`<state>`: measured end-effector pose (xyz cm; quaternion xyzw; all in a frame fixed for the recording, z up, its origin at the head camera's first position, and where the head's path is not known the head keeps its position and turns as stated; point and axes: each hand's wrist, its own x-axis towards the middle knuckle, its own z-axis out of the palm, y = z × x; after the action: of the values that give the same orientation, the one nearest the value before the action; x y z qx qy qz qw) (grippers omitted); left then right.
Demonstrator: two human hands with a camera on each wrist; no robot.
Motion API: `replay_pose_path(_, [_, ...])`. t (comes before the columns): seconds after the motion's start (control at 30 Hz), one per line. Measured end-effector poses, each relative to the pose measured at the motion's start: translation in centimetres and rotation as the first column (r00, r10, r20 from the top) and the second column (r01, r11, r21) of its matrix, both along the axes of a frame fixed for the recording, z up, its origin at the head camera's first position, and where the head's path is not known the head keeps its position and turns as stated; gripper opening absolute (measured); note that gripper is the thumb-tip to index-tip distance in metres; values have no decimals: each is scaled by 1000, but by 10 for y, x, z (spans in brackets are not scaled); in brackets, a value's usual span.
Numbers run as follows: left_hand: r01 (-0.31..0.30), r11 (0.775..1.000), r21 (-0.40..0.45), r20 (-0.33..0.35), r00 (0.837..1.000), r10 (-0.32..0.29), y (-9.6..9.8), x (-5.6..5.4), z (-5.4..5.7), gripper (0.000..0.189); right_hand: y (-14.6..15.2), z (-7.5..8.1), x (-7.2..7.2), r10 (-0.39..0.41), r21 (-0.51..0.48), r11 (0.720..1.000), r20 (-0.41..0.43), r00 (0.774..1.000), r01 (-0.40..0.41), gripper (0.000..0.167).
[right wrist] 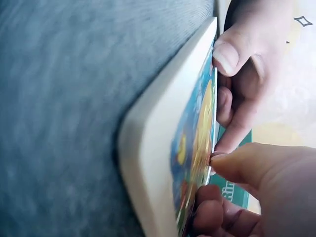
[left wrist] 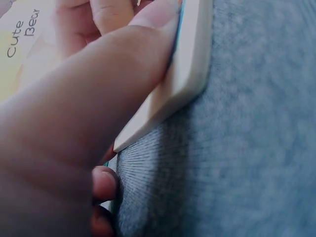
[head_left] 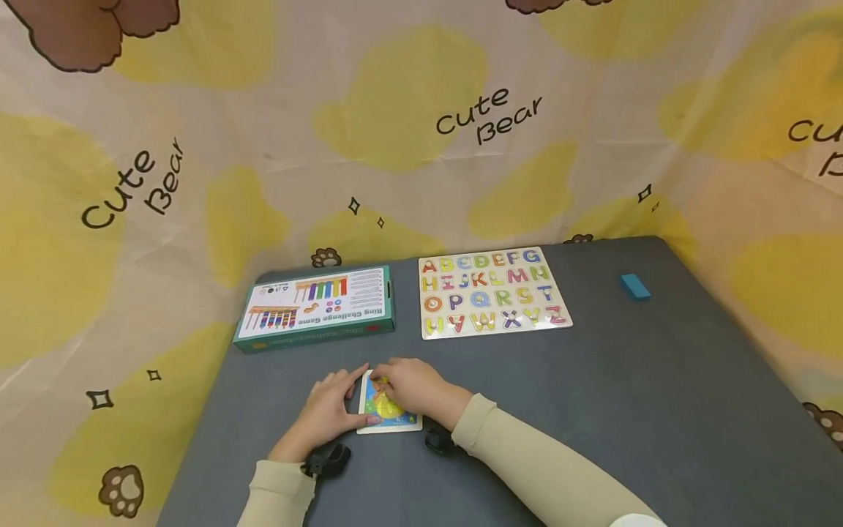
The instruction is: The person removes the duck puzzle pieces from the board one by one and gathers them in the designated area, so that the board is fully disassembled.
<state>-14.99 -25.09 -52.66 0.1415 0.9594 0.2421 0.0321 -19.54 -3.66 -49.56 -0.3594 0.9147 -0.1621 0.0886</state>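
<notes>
A small puzzle board [head_left: 390, 430] with a pale rim lies flat on the table near its front. Its picture is blue, green and orange around a yellow shape [head_left: 388, 408]. My left hand [head_left: 328, 407] holds the board's left side, thumb on the near part and a finger at the far left corner. Over the far right part, my right hand [head_left: 419, 386] pinches a puzzle piece, which its fingers mostly hide. In the right wrist view, the right thumb [right wrist: 232, 165] and fingers meet at the picture. The left thumb [left wrist: 143, 44] presses the board's edge in the left wrist view.
Behind the hands, a green Ring Challenge Game box [head_left: 315, 311] lies at the left. An alphabet board [head_left: 495, 293] is at the back middle, and a blue block [head_left: 635, 287] at the back right. A printed cloth [head_left: 408, 102] hangs behind the dark table [head_left: 632, 410].
</notes>
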Motion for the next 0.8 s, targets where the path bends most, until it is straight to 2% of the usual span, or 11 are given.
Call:
replay_pose_path(0.23, [2, 1000, -4, -14, 1000, -2, 0, 3, 4, 92, -4, 2, -2, 40, 65, 997, -10, 999, -40, 39])
replay_pose_path(0.43, [-52, 999, 7, -107, 993, 52, 8, 0, 0, 76, -4, 3, -7, -16, 27, 1000, 14, 1000, 15, 35])
replay_pose_path(0.57, [-92, 996, 17, -116, 989, 93, 11, 3, -2, 74, -6, 1, -6, -19, 25, 1000, 39, 999, 18, 33])
replay_pose_path(0.8, [-107, 994, 20, -129, 986, 109, 13, 7, -5, 71, -7, 1, -3, -11, 32, 999, 19, 1000, 11, 35])
